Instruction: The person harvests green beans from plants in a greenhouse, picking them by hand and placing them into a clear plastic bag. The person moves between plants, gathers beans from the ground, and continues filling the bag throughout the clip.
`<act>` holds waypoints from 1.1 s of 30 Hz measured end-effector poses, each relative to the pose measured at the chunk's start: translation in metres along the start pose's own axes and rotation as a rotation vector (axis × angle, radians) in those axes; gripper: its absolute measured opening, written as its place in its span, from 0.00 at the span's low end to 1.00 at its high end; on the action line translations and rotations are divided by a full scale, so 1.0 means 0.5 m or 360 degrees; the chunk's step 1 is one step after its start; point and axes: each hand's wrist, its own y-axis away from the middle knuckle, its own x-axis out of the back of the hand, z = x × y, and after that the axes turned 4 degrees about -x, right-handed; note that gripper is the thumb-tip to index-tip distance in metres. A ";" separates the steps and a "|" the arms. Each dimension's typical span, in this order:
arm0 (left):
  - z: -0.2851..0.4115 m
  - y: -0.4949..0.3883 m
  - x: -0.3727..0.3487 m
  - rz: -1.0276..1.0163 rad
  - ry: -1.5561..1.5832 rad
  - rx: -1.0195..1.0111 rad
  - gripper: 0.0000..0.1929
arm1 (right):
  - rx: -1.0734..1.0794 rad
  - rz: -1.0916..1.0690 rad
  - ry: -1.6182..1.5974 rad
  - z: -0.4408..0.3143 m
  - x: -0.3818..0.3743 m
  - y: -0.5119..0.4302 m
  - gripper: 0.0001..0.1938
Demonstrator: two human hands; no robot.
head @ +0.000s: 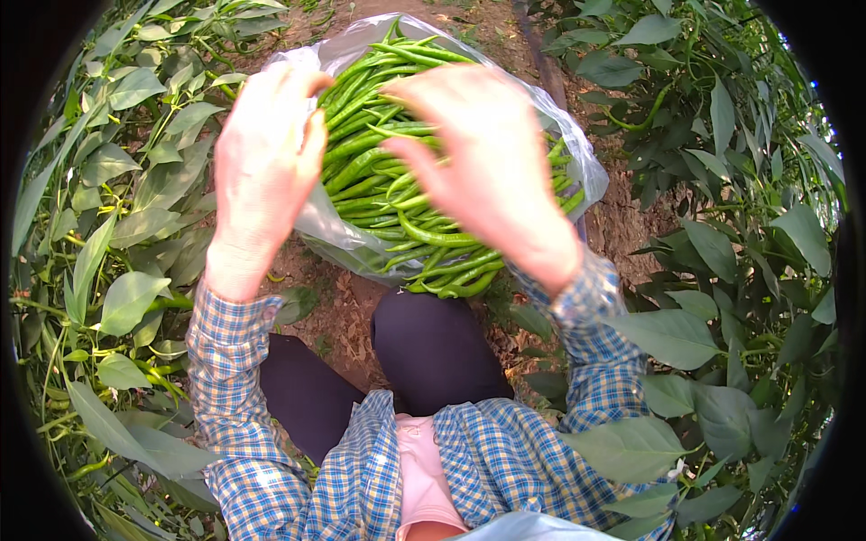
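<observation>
A translucent plastic bag [338,233] full of long green chili peppers [379,162] stands on the ground before my knees, its mouth wide. My left hand [270,149] is at the bag's left rim, blurred, thumb and fingers bent towards each other; whether it pinches the plastic cannot be told. Over the right part of the peppers is my right hand [473,149], also blurred, with thumb and fingers apart and pointing left. Whether it touches the peppers is unclear. Several peppers hang over the bag's near edge, close to my knee.
Leafy pepper plants [128,223] line the left side, and more plants [710,257] crowd the right, some leaves overlapping my right sleeve. Between them runs bare soil [338,304] with dry leaf bits. A dark hose or pipe [544,61] lies along the ground behind the bag.
</observation>
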 end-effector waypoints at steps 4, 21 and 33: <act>0.106 -0.103 -0.141 -0.0492 0.0477 -0.0424 0.11 | -0.1054 -0.0190 0.0753 0.137 0.140 0.094 0.40; 0.240 -0.239 -0.496 -0.1521 0.0864 0.0974 0.30 | -0.1339 0.0448 -0.0749 0.260 0.147 0.128 0.10; 0.027 -0.272 -0.358 -0.0814 0.2741 0.1546 0.13 | -0.0502 -0.0693 0.0024 0.047 0.048 0.218 0.67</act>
